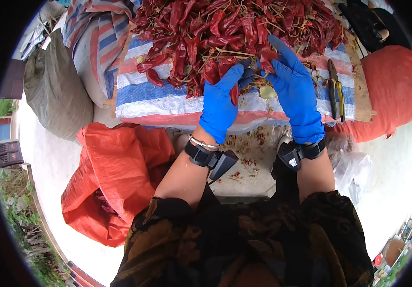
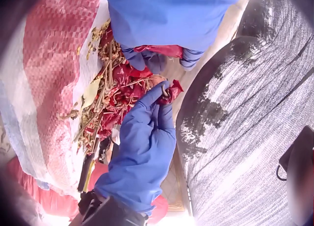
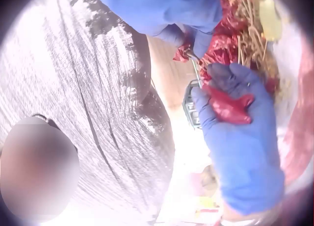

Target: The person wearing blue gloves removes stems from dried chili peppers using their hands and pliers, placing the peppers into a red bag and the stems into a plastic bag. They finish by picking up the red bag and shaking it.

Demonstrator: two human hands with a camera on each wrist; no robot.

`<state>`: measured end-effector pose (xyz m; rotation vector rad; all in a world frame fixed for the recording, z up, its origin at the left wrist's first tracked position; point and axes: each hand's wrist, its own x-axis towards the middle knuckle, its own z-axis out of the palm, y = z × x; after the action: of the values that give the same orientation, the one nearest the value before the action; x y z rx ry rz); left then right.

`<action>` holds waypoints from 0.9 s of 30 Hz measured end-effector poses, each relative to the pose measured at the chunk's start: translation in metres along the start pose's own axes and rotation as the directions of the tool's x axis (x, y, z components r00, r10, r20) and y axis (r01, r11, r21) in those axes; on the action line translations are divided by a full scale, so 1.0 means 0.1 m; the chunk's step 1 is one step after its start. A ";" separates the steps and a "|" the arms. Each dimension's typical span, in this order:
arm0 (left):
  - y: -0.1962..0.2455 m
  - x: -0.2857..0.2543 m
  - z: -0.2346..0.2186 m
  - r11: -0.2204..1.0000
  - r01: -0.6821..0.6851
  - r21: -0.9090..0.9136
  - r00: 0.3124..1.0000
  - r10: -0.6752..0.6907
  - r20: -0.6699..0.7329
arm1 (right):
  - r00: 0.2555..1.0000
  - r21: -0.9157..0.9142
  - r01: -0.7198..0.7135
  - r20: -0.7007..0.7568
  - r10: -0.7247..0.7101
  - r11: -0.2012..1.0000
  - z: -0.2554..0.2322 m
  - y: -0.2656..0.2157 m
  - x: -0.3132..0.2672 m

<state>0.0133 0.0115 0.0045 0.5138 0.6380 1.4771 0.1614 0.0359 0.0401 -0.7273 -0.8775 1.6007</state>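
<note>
Both hands wear blue gloves and meet at the near edge of a heap of dried red chili peppers [image 1: 244, 28]. The left hand [image 1: 221, 103] holds a chili pepper [image 3: 230, 108] across its palm, the thumb lying along it. Close beside it, the right hand [image 1: 296, 93] pinches a smaller, crumpled chili pepper [image 2: 172, 91] by its stem end between thumb and fingertip. In the head view, its index finger points up toward the heap. Below the fingers, stems and dry bits [image 2: 100, 88] lie on the striped woven sheet [image 1: 153, 103].
Pliers [image 1: 335, 93] with yellow-and-black handles lie on the sheet at the right. A red sack [image 1: 397, 91] bulges beyond them. An orange-red bag [image 1: 115, 172] stands open at the lower left, with a grey-green sack [image 1: 55, 81] behind. Clear plastic [image 1: 352, 167] hangs at the right.
</note>
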 end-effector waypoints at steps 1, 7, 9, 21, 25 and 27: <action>0.01 -0.02 0.02 1.000 0.005 0.001 1.000 -0.005 -0.005 | 1.000 0.002 -0.005 -0.004 0.005 1.000 -0.01 0.03 0.00; -0.05 -0.03 0.09 0.934 -0.189 0.304 0.968 0.126 0.216 | 0.997 -0.273 0.071 0.010 -0.071 0.959 -0.02 0.12 0.04; -0.08 -0.04 0.05 0.918 -0.172 0.357 0.969 0.094 0.227 | 0.990 -0.387 0.143 0.059 -0.130 0.911 -0.05 0.14 0.06; -0.02 0.02 -0.03 0.938 -0.235 0.255 0.953 0.274 -0.131 | 0.910 -0.898 0.351 0.261 -0.323 0.264 0.10 -0.03 -0.03; -0.07 0.02 -0.04 0.887 -0.299 0.352 0.945 0.327 -0.022 | 0.868 -0.873 0.440 0.353 -0.349 0.211 0.09 0.14 -0.03; -0.06 -0.01 0.01 0.902 -0.275 0.333 0.956 0.292 -0.002 | 0.879 -0.848 0.425 0.302 -0.370 0.317 0.04 0.20 -0.02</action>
<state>0.0186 0.0105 0.0012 0.8596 0.8891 1.6701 0.1478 0.0313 0.0250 -1.0807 -1.8613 0.5566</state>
